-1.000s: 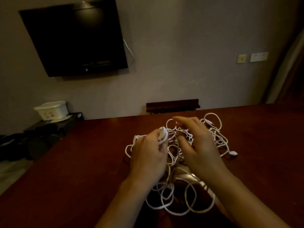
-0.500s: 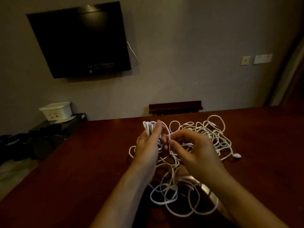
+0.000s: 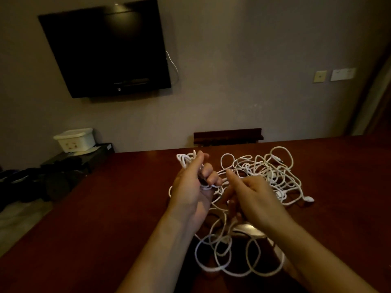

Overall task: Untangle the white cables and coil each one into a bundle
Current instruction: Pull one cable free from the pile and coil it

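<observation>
On the dark red table, the left hand now stands raised with a small bundle of coiled loops showing above its fingers, where half a second ago the two hands met over the same bunch and a second ago both lay low on the heap. That lift suggests one cable is being wound up while most of the work remains. The left hand's fingers are curled round the loops, palm turned toward the right, thumb side up. The right hand sits just beside it, forefinger stretched toward the left hand; its other fingers bend downward into the strands, and whether they pinch a strand I cannot tell. The white cables lie in a loose tangle beyond and to the right of the hands, with more slack loops spread on the table near the forearms, all apparently still linked.
</observation>
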Demonstrator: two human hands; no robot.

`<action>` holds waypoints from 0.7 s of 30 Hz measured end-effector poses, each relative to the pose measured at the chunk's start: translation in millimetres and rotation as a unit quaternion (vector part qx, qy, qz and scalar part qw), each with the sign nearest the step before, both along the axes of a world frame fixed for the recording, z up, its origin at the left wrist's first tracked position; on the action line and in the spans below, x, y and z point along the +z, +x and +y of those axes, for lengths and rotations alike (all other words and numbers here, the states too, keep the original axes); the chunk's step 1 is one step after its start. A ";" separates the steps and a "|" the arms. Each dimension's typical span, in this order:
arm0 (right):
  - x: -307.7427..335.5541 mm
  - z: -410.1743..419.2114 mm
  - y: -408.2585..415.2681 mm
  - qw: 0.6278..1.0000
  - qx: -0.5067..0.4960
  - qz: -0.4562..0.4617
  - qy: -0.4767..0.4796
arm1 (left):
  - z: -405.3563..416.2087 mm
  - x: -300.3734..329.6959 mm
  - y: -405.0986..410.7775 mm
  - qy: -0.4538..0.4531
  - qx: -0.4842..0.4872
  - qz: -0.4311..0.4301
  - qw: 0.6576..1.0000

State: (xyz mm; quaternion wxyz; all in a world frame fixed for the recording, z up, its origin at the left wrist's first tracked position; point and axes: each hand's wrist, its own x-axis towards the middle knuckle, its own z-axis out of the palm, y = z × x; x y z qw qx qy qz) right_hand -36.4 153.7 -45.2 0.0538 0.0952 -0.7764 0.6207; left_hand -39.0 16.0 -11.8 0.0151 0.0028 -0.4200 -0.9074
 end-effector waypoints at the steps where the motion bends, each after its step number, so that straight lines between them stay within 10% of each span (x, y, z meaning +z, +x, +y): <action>1: -2.2 -2.5 -1.5 0.999 0.016 -0.028 -0.002 | -0.2 -0.8 -0.1 -0.003 -0.001 0.004 1.000; 11: -0.2 6.6 -4.2 0.992 -0.071 0.040 -0.099 | 4.0 -16.8 8.3 -0.402 0.058 0.052 0.913; 21: -3.8 4.3 -4.8 0.974 -0.040 0.189 0.118 | 2.7 -25.9 2.4 -0.436 0.044 0.097 0.894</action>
